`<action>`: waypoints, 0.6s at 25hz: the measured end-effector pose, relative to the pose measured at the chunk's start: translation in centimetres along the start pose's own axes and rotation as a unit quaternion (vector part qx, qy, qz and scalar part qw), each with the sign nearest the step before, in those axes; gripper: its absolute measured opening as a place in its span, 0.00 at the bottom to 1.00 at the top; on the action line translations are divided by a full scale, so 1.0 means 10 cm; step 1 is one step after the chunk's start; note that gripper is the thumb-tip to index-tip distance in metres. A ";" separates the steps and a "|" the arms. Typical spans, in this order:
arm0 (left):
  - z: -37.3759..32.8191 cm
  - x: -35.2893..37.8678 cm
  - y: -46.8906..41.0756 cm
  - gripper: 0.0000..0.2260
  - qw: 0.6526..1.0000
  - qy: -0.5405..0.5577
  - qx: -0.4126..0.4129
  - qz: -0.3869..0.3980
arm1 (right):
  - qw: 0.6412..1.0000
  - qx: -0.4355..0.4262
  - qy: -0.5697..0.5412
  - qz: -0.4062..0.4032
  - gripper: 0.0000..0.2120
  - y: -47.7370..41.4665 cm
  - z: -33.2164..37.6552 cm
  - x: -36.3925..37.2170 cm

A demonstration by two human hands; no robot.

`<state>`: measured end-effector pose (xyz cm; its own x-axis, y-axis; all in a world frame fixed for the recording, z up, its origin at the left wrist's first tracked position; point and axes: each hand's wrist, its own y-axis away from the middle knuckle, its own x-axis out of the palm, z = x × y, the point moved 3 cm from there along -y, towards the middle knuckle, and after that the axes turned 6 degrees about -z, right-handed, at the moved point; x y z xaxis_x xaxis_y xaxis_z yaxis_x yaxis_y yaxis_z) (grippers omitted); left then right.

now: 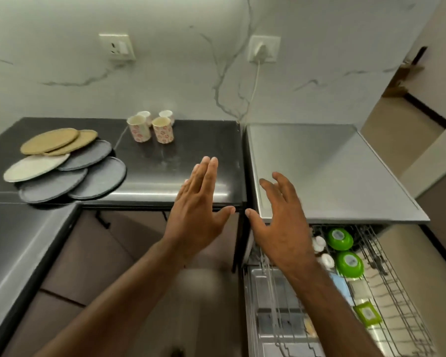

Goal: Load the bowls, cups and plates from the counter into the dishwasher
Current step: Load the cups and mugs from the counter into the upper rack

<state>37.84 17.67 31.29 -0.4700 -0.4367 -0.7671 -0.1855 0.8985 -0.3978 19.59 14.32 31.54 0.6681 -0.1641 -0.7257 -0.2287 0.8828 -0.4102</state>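
tabletop (191,155): dark stone look, polished and glossy, with pale light glare along the front edge
plates (93,176): matt, faintly grainy faces in grey, tan and cream; no shine; material cannot be told
cups (162,130): pale, matt walls with a printed red pattern; paper or ceramic, cannot tell
dishwasher top (319,171): bare metal sheet, brushed satin finish, soft sheen
rack (386,279): thin metal wire, smooth and shiny
bowls (349,264): green, smooth, glossy, plastic by the look
wall (178,73): smooth marble-look slab, grey veins, slight gloss
sockets (117,46): white smooth plastic
cabinet fronts (88,253): flat, matt brown
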 end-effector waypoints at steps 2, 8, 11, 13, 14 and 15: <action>0.21 -0.24 -0.10 0.46 1.000 -0.013 0.007 -0.014 | 1.000 -0.008 0.005 0.000 0.31 -0.17 0.28 0.07; 1.14 -0.96 -0.46 0.47 0.998 -0.039 0.019 -0.053 | 1.000 -0.024 0.001 0.013 0.32 -0.72 1.08 0.69; 1.67 -1.18 -0.61 0.49 0.997 -0.044 0.000 -0.060 | 0.999 -0.020 -0.011 0.026 0.33 -0.92 1.37 1.09; 1.96 -1.26 -0.70 0.49 0.998 -0.040 -0.017 -0.051 | 0.999 -0.014 -0.019 0.024 0.33 -1.02 1.51 1.28; 2.08 -1.28 -0.75 0.49 0.998 -0.038 -0.020 -0.049 | 0.999 -0.010 -0.021 0.024 0.33 -1.07 1.56 1.36; 2.19 -1.30 -0.80 0.48 0.998 -0.035 -0.022 -0.048 | 0.999 -0.005 -0.022 0.025 0.33 -1.12 1.61 1.44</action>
<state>64.30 15.15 33.43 -0.3872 -0.5208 -0.7608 -0.2648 0.8532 -0.4493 43.19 9.15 34.55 0.6855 -0.1008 -0.7211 -0.2700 0.8846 -0.3803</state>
